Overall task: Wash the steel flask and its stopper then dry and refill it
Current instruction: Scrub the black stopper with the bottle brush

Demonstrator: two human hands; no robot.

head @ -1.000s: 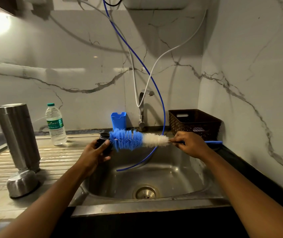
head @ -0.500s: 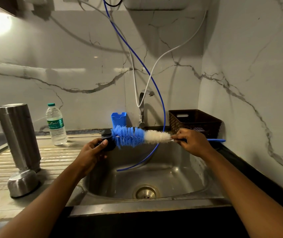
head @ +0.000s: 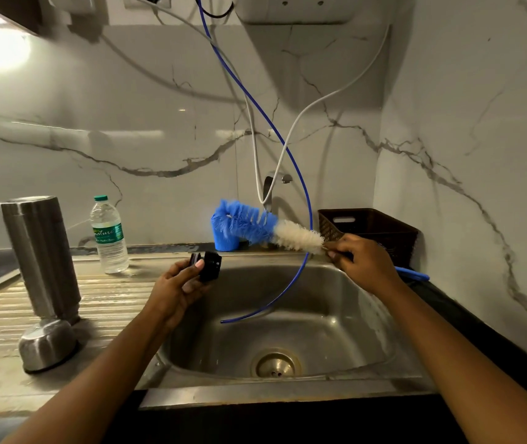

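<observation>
I am logging: left hand (head: pixel 179 283) pinching stopper (head: pixel 207 265), right hand (head: pixel 364 264) gripping brush (head: pixel 255 227) pointing toward 10 o'clock. Risk: a loose pinch dropping the stopper into sink (head: pixel 336 315).

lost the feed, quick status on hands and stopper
Left hand holds stopper. Right hand holds brush, bristles apart from stopper. Flask stands on drainboard. Blue hose hangs between hands.

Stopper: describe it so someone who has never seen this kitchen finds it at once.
Start at the steel sink in the counter. Over its back left corner, the left hand holds the stopper. It is small, round and black, unlike the blue and white brush in the right hand or the tall steel flask on the drainboard.
</observation>
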